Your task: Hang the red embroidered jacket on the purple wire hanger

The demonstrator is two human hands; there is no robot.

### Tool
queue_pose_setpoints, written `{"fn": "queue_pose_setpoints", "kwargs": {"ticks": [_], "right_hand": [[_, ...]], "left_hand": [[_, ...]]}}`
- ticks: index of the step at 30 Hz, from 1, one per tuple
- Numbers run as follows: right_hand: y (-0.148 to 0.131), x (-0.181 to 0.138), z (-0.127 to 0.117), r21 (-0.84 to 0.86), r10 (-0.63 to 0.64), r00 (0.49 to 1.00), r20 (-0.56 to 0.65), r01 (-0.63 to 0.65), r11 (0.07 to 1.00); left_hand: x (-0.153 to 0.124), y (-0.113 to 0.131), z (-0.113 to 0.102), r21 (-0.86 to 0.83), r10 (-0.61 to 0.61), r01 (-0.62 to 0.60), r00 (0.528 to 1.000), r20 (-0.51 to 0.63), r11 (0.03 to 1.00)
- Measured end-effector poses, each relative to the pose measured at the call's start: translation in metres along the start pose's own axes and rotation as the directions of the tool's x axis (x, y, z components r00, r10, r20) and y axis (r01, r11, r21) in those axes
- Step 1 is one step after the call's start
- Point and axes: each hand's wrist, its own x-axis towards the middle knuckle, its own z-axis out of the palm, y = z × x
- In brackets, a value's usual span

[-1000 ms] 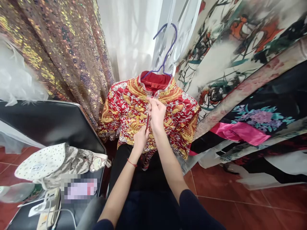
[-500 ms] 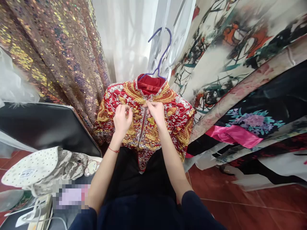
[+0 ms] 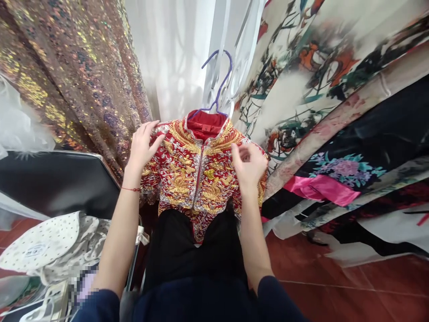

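A red jacket point(image 3: 214, 174) with dense gold and silver embroidery hangs on a purple hanger point(image 3: 221, 85). Its stand collar is spread at the top, showing a red lining with a small label point(image 3: 206, 128), and its front edges meet along a middle line. My left hand point(image 3: 142, 145) rests at the jacket's left shoulder, fingers stretched and thumb apart. Over by the right shoulder is my right hand point(image 3: 250, 165), its fingers bent and its thumb held away from them. Neither hand shows a firm grip on the cloth. The jacket's lower point lies against my black-clothed lap point(image 3: 181, 250).
A sequined curtain point(image 3: 80, 67) hangs at the left, above a black chair back point(image 3: 60, 183). A spotted white hat point(image 3: 43, 241) lies at lower left. Printed fabrics point(image 3: 311, 67) and a black garment with a pink sash point(image 3: 321, 190) crowd the right, over red floor tiles point(image 3: 335, 290).
My hands have moved apart from the jacket's collar and chest, the left one out to the left shoulder, the right one to the right shoulder. The view has shifted slightly.
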Motion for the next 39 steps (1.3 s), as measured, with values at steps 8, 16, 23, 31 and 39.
{"fn": "queue_pose_setpoints", "kwargs": {"ticks": [8, 16, 23, 31, 39], "right_hand": [[0.083, 0.042, -0.005, -0.136, -0.278, 0.938, 0.206, 0.308, 0.942], [0.054, 0.064, -0.014, -0.082, -0.332, 0.942, 0.055, 0.336, 0.938], [0.069, 0.053, 0.019, -0.294, -0.105, 0.991, 0.081, 0.124, 0.948], [0.086, 0.065, 0.03, -0.254, -0.151, 0.986, 0.069, 0.164, 0.953], [0.085, 0.057, 0.033, -0.246, -0.112, 0.993, 0.046, 0.12, 0.962]], "left_hand": [[0.005, -0.002, 0.008, -0.065, -0.031, 0.021, 0.987, -0.155, 0.998], [0.019, 0.012, -0.015, -0.128, -0.125, 0.086, 0.933, -0.338, 0.988], [0.02, -0.01, -0.006, -0.148, -0.219, 0.222, 0.975, 0.036, 0.964], [0.024, 0.023, -0.01, 0.076, -0.093, 0.088, 0.993, 0.071, 0.993], [0.015, 0.028, 0.013, 0.163, -0.263, 0.276, 0.96, -0.097, 0.947]]}}
